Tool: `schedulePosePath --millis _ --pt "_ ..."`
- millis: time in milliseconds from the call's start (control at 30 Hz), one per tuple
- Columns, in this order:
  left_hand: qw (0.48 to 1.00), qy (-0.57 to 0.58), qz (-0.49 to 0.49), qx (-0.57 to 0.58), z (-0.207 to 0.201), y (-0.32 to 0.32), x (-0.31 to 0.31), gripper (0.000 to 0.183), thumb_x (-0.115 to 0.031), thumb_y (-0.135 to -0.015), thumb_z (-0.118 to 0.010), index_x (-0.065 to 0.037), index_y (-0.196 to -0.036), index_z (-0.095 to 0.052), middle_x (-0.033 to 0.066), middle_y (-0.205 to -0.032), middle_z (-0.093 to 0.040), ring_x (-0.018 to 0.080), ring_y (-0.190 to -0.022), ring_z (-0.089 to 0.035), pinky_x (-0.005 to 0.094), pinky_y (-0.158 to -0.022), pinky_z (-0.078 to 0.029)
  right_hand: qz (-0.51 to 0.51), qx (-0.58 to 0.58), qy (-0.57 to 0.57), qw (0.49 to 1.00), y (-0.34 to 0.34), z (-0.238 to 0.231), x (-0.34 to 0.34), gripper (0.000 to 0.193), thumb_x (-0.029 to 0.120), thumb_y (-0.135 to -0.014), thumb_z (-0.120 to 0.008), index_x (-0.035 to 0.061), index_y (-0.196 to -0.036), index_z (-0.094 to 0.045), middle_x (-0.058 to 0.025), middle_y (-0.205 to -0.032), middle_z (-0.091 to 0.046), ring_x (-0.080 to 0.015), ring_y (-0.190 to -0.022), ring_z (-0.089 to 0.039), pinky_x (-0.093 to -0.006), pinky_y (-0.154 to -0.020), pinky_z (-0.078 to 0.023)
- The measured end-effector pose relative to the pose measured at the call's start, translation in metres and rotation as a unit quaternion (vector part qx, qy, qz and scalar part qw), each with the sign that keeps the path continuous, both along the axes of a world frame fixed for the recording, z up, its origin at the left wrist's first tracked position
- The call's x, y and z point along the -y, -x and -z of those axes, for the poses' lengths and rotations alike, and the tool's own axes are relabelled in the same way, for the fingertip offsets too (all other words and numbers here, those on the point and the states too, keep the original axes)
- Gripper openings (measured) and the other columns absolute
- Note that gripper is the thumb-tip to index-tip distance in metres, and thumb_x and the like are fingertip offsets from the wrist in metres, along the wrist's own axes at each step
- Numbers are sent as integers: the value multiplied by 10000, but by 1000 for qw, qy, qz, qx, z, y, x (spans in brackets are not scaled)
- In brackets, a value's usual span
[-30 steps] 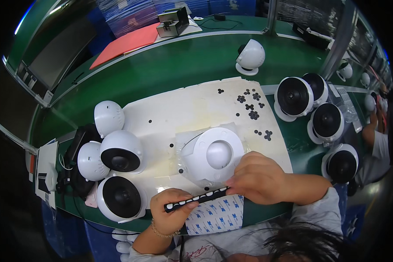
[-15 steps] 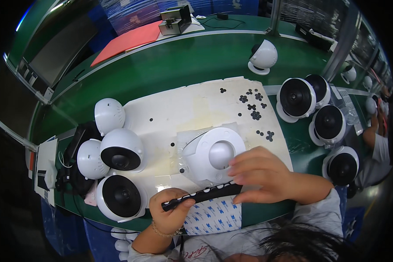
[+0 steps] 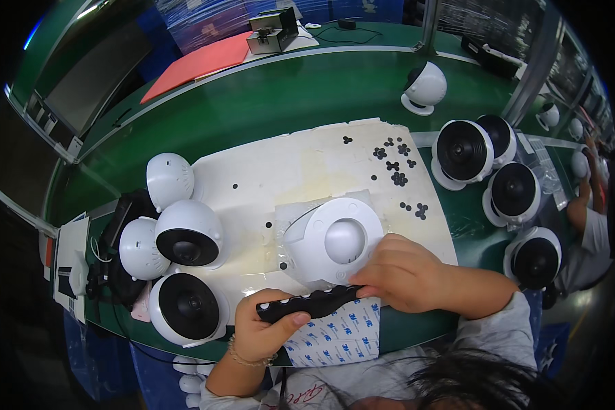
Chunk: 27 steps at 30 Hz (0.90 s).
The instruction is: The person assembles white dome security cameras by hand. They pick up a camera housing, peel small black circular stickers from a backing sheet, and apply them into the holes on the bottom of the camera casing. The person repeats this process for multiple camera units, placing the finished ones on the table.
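My left hand (image 3: 266, 324) grips the left end of a black strip (image 3: 311, 304) with white round spots along its edge, thumb on the near side. My right hand (image 3: 404, 275) pinches at the strip's right end; its fingertips hide what exactly lies between them. Just beyond the strip a white ball-shaped device with a ring-shaped base (image 3: 312, 236) lies base up on a clear plastic bag. Below the strip is a white sheet with blue print (image 3: 338, 338). Small black round pads (image 3: 399, 179) sit in clusters on the cardboard (image 3: 253, 160).
White ball devices with black fronts stand at left (image 3: 190, 306) and right (image 3: 465, 152). Another device (image 3: 425, 89) stands on the green bench (image 3: 307, 89) at the back. A metal box (image 3: 272, 39) and a red sheet (image 3: 198, 65) lie beyond the rail. A co-worker's arm (image 3: 581, 205) shows far right.
My right hand has closed from loose, blurred fingers to a pinch at the strip's right end. The strip has tilted to show more of its black face.
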<state>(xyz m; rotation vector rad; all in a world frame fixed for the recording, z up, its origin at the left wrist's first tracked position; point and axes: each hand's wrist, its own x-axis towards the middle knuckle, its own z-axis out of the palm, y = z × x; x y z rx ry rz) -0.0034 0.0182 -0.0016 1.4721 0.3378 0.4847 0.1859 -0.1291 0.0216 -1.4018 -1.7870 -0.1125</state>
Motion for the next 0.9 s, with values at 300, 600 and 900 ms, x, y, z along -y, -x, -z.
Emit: schedulePosePath --millis 300,600,900 --pt "952 -280 3 125 11 -10 -3 183 37 -627 -695 30 -789 -611 141 -705 -617 216 -613 -604 276 -543 -465 29 -129 6 991 -9 -17 7 92 88 -761 -626 52 -845 -621 -59 -742 -586 -219 -639 -533 -306 -596 -421" --pt "958 -254 -28 133 16 -7 -4 227 63 -604 -701 30 -805 -601 153 -710 -616 234 -625 -612 277 -558 -479 50 -248 103 962 -16 -32 25 160 12 -722 -648 49 -877 -644 -70 -835 -643 -226 -766 -617 -292 -658 -472" --pt "959 -257 -28 113 13 -7 -4 221 50 -621 -702 25 -813 -595 155 -707 -614 225 -623 -612 272 -555 -476 14 -56 76 995 -18 -26 17 261 41 -698 -662 96 -952 -637 -1 -902 -620 -187 -782 -555 -324 -769 -402"
